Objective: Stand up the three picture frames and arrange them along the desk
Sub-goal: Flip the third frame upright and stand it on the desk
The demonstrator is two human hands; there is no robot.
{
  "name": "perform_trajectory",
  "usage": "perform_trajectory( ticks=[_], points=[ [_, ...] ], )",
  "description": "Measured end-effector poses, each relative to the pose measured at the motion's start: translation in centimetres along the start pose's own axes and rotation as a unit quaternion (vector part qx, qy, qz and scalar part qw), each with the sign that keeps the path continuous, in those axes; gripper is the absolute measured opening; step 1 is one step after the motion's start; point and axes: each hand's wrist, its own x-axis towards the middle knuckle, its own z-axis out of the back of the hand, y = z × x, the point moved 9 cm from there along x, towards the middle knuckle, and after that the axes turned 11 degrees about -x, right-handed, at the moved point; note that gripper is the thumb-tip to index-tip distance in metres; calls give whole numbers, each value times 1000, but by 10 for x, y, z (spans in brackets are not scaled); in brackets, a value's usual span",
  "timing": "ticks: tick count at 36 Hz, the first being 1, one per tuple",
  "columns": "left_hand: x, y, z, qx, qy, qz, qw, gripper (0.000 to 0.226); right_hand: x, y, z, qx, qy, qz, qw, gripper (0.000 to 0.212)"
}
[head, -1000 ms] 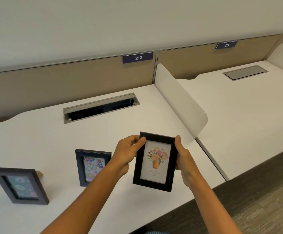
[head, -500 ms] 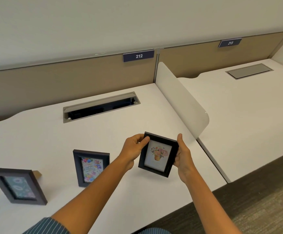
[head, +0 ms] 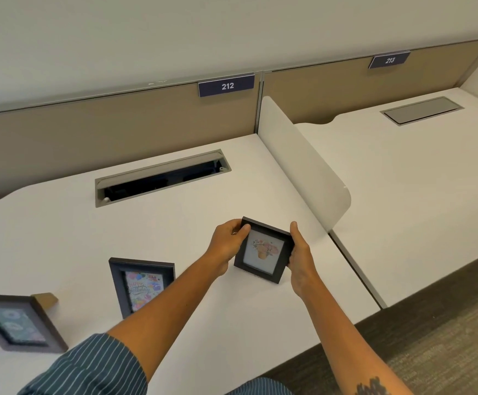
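I hold a black frame with a flower-pot picture (head: 264,251) between both hands, low over the white desk (head: 61,235), its lower edge at or near the surface. My left hand (head: 228,240) grips its upper left corner and my right hand (head: 300,253) clasps its right side. A second black frame with a birthday card (head: 141,285) stands upright to the left, partly behind my left forearm. The third frame, with a teal picture (head: 15,323), stands at the far left, its brown back stand showing.
An open cable tray slot (head: 161,178) lies at the back of the desk. A white rounded divider panel (head: 303,163) borders the desk on the right, with a neighbouring desk (head: 417,181) beyond. A tan partition with a "212" label (head: 226,85) runs behind. Carpet is below.
Both hands have carried the flower frame forward and down toward the desk surface, tilting it back; it looks smaller and farther away. The other two frames have not moved.
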Motion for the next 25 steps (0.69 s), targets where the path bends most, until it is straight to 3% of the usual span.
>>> perform_trajectory(
  ticks=[11,19,25],
  points=[
    [13,6,-2,1,-5,4,1000,15,15,-3,3,-2,10,1,1000,76],
    [11,13,0,25,-13,4,1000,28,18,-5,6,-32,9,4,999,65],
    [8,16,4,46,-24,5,999,24,15,-2,7,-65,12,22,998,54]
  ],
)
